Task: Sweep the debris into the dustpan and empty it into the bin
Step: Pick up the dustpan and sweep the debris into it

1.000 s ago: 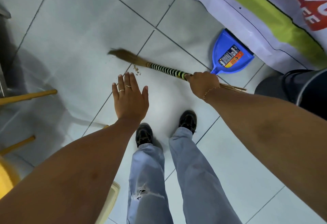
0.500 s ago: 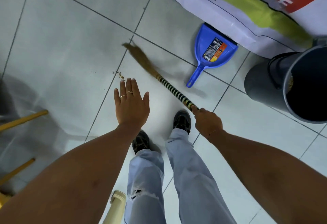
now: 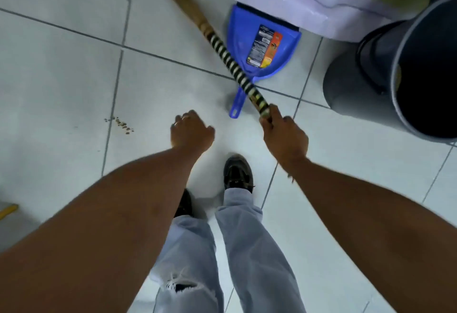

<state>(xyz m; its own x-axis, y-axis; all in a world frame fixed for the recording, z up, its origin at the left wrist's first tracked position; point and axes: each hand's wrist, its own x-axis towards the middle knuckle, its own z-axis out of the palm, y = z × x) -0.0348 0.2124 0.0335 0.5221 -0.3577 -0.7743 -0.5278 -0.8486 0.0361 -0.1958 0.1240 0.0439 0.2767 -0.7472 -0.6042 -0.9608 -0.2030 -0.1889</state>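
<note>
My right hand [image 3: 284, 136] grips the striped black-and-yellow handle of a straw broom [image 3: 227, 58]. Its brown bristles reach up to the top edge of the view. The handle crosses over the left edge of a blue dustpan [image 3: 265, 46] that lies flat on the tiles, handle pointing toward me, a label inside it. A small line of brown debris [image 3: 120, 123] lies on the tile to the left. My left hand [image 3: 191, 132] hangs over the floor with its fingers curled and nothing in it. A grey bin [image 3: 405, 70] stands at the right, its dark mouth facing me.
A white banner [image 3: 304, 8] with a green stripe lies along the floor behind the dustpan. A yellow wooden piece [image 3: 8, 210] shows at the left edge. My two feet in dark shoes [image 3: 237, 171] stand below the hands on pale tiles.
The broom swung right, away from the debris, and now lies across the dustpan's edge. My left hand curled from flat and spread to closed. The view shifted toward the dustpan and bin.
</note>
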